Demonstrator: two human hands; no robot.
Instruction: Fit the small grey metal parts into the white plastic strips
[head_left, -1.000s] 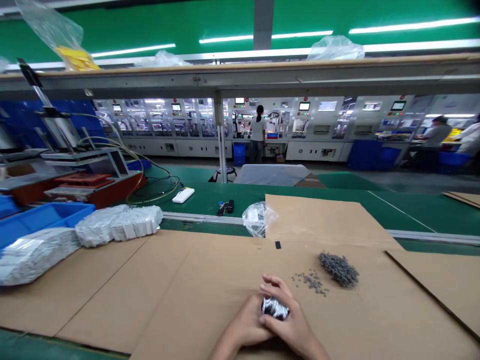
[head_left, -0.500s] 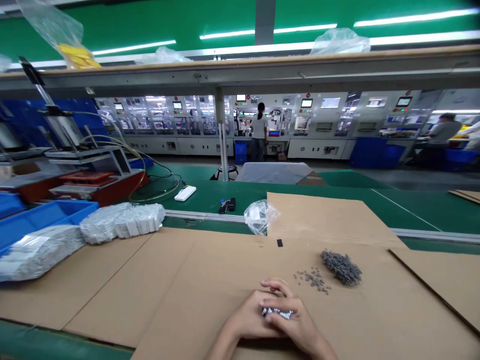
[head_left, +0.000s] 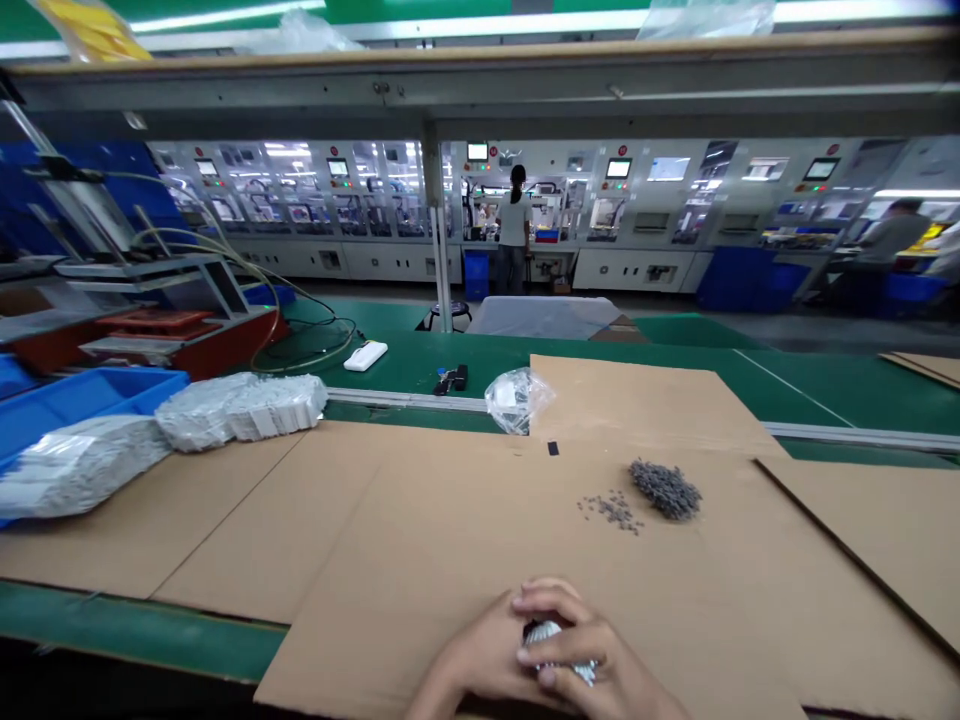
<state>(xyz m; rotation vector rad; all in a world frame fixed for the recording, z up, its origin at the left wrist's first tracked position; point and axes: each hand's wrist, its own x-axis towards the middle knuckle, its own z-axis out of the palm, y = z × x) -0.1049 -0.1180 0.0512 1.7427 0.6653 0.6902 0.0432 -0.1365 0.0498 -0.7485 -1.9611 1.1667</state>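
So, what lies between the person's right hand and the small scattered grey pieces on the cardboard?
In the head view, that stretch is bare: only the brown cardboard sheet lies between the right hand and the scattered small grey pieces.

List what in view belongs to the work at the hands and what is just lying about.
Work at hand: left hand, right hand, silvery bundle they clasp, heap of small grey parts, scattered grey parts, cardboard sheet beneath them.
Lying about: clear plastic bag, white block, blue plastic tray, silvery bagged packs.
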